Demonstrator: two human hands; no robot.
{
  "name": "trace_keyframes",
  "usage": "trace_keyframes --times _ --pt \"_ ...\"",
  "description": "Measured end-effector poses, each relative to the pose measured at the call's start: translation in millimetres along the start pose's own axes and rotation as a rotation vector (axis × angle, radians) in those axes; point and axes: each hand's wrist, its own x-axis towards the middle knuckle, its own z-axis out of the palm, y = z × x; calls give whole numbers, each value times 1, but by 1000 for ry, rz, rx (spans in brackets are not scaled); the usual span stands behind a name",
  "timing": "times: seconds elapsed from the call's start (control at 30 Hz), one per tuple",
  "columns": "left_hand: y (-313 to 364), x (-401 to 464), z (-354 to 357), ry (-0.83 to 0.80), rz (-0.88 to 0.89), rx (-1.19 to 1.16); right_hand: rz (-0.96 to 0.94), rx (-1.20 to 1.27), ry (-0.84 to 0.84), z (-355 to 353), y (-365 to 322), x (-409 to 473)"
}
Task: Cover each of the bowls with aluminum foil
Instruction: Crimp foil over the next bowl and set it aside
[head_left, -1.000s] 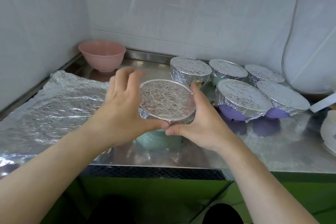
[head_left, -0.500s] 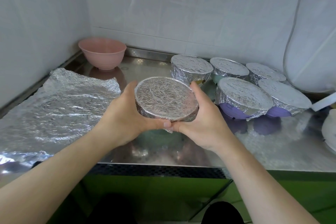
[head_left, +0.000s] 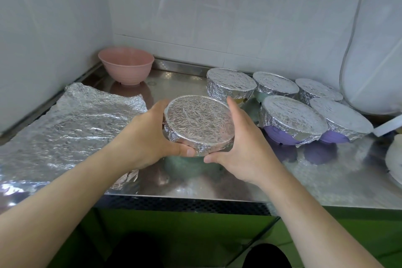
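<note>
Bowl: the foil-capped bowl [head_left: 199, 124] sits near the front of the bench [head_left: 326, 180].
Hands: left hand [head_left: 150, 135] and right hand [head_left: 243, 148] wrap its rim, fingers curled, pressing foil.
Handling: foil looks thin, tears easily; bowl probably light. Hold the sides.
Remaining: pink bowl [head_left: 126, 65] uncovered.
</note>
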Motion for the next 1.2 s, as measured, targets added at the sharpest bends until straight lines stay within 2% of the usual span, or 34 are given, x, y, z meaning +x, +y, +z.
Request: trace_keyframes --times 0.2,0.33,0.5,0.73,0.87,0.97,1.2 --pt "-4 2 -8 -40 30 -49 -16 -23 -1 1 1 -2" --pt "-6 1 -20 -110 38 -128 -12 3 -61 -3 2 0" --pt "-5 -1 -16 -14 28 -82 -18 12 -14 -2 0 0" --pt "-2 -2 -18 -26 0 -9 -40 -27 -7 1 2 -2" --pt "9 -7 -7 -11 -32 132 -40 -28 -53 1 2 -2" --pt "12 -8 0 32 -30 151 -32 -3 -90 -4 0 -2" --pt "15 -10 -1 54 -44 140 -49 -24 29 1 1 -2"
